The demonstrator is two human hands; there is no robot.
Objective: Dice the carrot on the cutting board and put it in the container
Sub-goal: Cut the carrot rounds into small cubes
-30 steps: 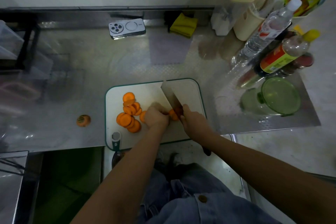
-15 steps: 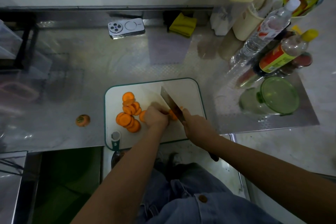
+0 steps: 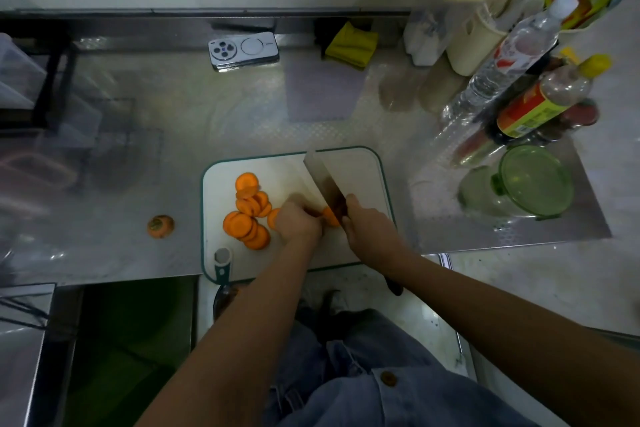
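A white cutting board with a green rim lies on the steel counter. Several round carrot slices are piled on its left half. My left hand curls its fingers over a short carrot piece in the board's middle. My right hand grips a cleaver by the handle, its wide blade standing against that piece. A clear container with a green lid stands to the right of the board.
A carrot end lies on the counter left of the board. A peeler rests on the board's near left corner. A phone, a yellow cloth and bottles stand further back.
The cleaver dipped forward and came back against the carrot piece between slicing strokes. My left hand stays on the carrot.
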